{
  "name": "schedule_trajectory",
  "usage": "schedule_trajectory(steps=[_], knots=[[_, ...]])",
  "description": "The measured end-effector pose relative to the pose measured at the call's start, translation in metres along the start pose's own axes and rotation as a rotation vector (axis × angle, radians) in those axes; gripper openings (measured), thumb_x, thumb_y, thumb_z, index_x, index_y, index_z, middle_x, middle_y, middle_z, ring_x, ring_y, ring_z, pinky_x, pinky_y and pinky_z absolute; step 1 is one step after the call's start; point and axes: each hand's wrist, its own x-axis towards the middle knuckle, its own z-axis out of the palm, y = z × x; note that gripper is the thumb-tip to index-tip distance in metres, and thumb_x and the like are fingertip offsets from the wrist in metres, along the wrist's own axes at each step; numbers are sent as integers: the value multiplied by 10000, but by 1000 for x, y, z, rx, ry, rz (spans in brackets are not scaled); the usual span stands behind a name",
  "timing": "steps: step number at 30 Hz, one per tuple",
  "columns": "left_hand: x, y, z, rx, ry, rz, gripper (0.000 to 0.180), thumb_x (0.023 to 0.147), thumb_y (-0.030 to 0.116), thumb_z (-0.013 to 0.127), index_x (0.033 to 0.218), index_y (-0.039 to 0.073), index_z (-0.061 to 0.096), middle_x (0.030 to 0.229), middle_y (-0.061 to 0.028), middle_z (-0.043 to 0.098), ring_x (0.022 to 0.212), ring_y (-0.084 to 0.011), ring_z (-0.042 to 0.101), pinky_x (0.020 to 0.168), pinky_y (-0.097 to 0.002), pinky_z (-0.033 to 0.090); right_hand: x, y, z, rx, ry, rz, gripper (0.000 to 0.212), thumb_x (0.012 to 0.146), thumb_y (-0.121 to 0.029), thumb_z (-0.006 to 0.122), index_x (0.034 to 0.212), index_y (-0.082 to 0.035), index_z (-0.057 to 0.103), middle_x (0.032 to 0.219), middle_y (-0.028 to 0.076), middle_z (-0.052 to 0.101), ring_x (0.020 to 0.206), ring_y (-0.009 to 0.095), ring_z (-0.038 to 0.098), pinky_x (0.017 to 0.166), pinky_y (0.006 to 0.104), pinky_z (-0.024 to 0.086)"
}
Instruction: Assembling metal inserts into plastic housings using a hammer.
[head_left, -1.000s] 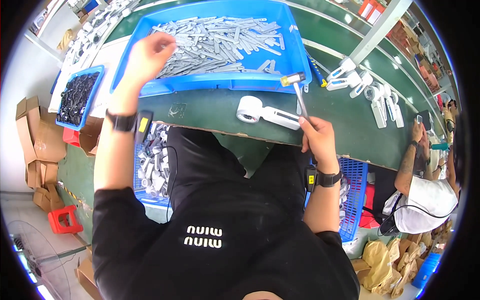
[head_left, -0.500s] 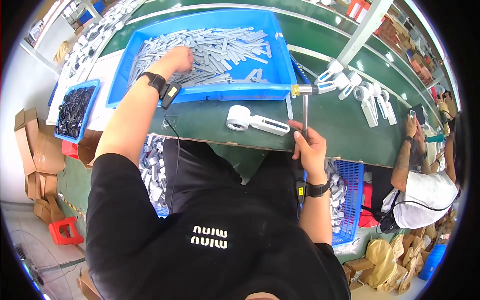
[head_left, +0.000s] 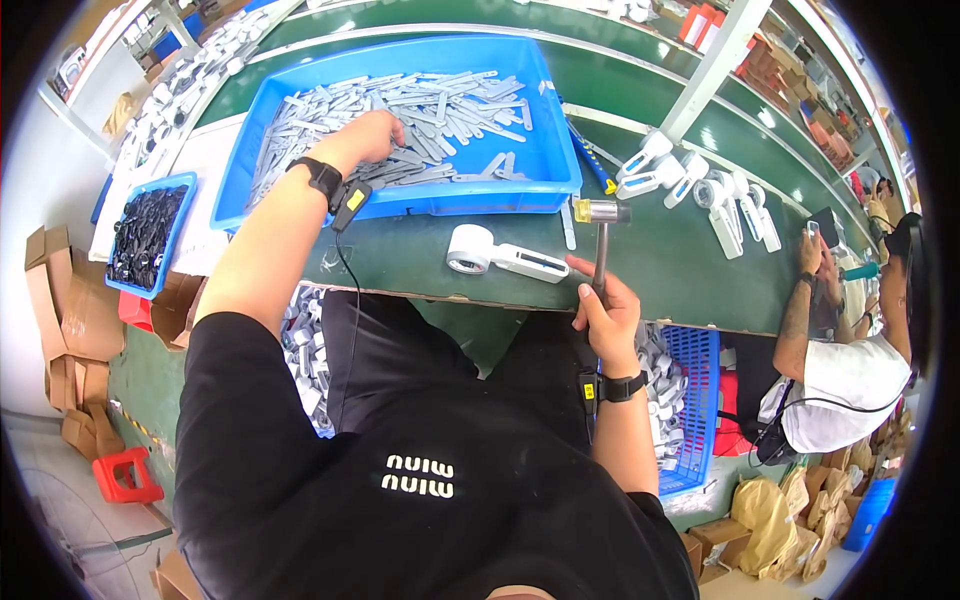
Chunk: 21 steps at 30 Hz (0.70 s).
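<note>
My left hand [head_left: 378, 136] is down among the grey flat strips [head_left: 440, 110] in a large blue tray [head_left: 470, 202]. Its fingers are curled, and what they hold, if anything, is hidden. In my right hand [head_left: 612, 318] is a mallet [head_left: 601, 240], held upright by its metal handle, its head having a yellow face on one side. Beside the right fingertips, a white handheld device [head_left: 530, 263] with a round head lies on the green table near its front edge. One loose grey strip [head_left: 569, 226] lies between the tray and the mallet.
More white devices [head_left: 725, 210] lie at the right, near a blue-and-yellow tool [head_left: 600, 165]. A small blue tray [head_left: 180, 235] of black parts stands at the left. Blue baskets [head_left: 690, 400] of white parts sit below the table. A co-worker [head_left: 850, 390] works at the far right.
The view has shifted slightly. My left hand has moved a little to the right within the strips. My right hand still grips the mallet, and the white device stays beside it.
</note>
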Motion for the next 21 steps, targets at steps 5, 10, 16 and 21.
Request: schedule_trajectory(steps=[5, 10, 16, 21], knots=[[-1, 9, 6, 153, 79, -35, 390, 844, -62, 721, 1187, 108, 796, 1199, -180, 798, 1152, -390, 755, 975, -457, 604, 0, 4, -1, -11, -15, -29, 354, 1064, -40, 673, 1408, 3, 747, 845, -47, 645, 589, 23, 550, 558, 209, 465], [-5, 7, 6, 98, 119, 30, 230, 876, -24, 731, 1079, 79, 760, 1099, -185, 790, 1090, -396, 755, 915, -487, 595, -2, -6, 0, -74, 0, 18, 409, 1017, -47, 754, 1425, -20, 742, 843, -58, 649, 590, 20, 538, 555, 217, 457], [-27, -1, 2, 233, 321, 111, 93, 934, 67, 747, 1025, 78, 731, 1021, -199, 778, 1031, -430, 744, 871, -517, 579, 16, -14, 14, -286, 7, 51, 443, 941, -82, 854, 1371, -38, 757, 781, -36, 669, 581, 26, 554, 543, 255, 467], [-108, 110, -26, -379, 615, 237, 73, 1012, 46, 731, 1081, 72, 730, 1058, -146, 791, 941, -287, 779, 830, -393, 615, 8, -9, 8, -286, 19, 86, 332, 971, -68, 794, 1294, 1, 761, 1267, 94, 776, 627, 61, 629, 548, 260, 499]])
